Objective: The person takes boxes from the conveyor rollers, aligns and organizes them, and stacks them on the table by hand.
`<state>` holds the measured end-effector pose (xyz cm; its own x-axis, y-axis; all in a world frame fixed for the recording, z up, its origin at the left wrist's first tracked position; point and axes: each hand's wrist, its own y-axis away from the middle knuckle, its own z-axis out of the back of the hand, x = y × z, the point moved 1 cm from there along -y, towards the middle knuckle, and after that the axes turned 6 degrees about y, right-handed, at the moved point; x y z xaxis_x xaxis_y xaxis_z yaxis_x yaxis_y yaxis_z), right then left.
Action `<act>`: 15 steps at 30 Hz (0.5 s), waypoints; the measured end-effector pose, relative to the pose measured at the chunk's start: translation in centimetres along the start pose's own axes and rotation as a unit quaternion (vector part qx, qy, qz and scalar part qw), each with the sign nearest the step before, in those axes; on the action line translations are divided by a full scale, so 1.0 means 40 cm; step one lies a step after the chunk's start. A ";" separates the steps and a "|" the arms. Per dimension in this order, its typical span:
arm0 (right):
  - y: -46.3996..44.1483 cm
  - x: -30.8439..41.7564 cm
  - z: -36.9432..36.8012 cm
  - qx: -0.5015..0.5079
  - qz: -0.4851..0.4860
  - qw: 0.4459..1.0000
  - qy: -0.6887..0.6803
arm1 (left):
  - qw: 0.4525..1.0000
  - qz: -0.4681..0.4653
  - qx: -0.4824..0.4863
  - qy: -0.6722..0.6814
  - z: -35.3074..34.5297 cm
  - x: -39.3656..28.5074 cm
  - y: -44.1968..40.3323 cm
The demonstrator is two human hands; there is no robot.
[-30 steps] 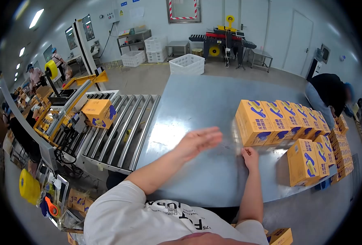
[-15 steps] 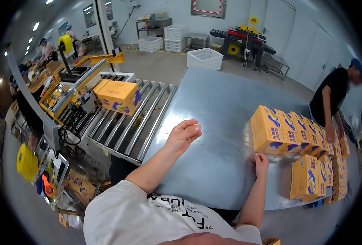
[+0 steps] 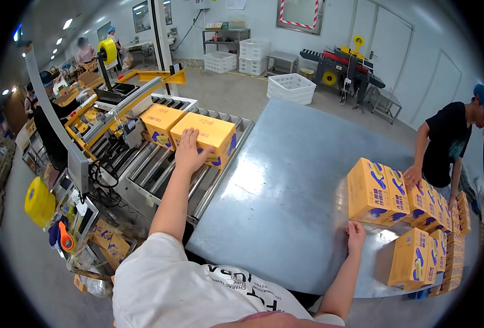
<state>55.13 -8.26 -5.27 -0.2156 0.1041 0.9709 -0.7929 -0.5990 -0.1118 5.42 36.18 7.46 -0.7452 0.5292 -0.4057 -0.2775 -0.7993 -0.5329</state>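
Fingers (image 3: 189, 136) of the left hand (image 3: 190, 156) touch one of two conveyor boxes (image 3: 213, 128).

Roller conveyor (image 3: 154, 172) left of table (image 3: 285, 191). On conveyor: right box (image 3: 212, 130) just beside left box (image 3: 161, 121). On table's right part: long box row (image 3: 395, 195), short box row (image 3: 414, 262) in front. Crate (image 3: 291, 92) on floor behind table.

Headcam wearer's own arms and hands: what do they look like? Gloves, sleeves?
White T-shirt, short white sleeves, black lettering across the chest. Bare forearms. Left hand and right hand both ungloved; no watch or bracelet visible.
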 end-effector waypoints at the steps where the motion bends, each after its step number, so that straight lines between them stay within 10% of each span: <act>1: 0.003 0.000 -0.003 0.002 0.004 1.000 0.015 | 1.000 -0.010 -0.003 -0.010 0.011 0.000 0.026; 9: 0.007 0.002 -0.010 0.009 0.022 0.996 0.089 | 0.988 0.131 0.081 0.029 -0.009 0.040 0.295; 15: 0.004 0.002 -0.009 0.003 0.010 0.995 0.096 | 0.984 -0.047 -0.140 0.101 0.126 -0.069 0.104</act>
<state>54.79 -8.05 -5.31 -0.3369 0.2420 0.9099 -0.7841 -0.6071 -0.1289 3.26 29.96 10.10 -0.5809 0.6649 -0.4695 -0.1398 -0.6497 -0.7472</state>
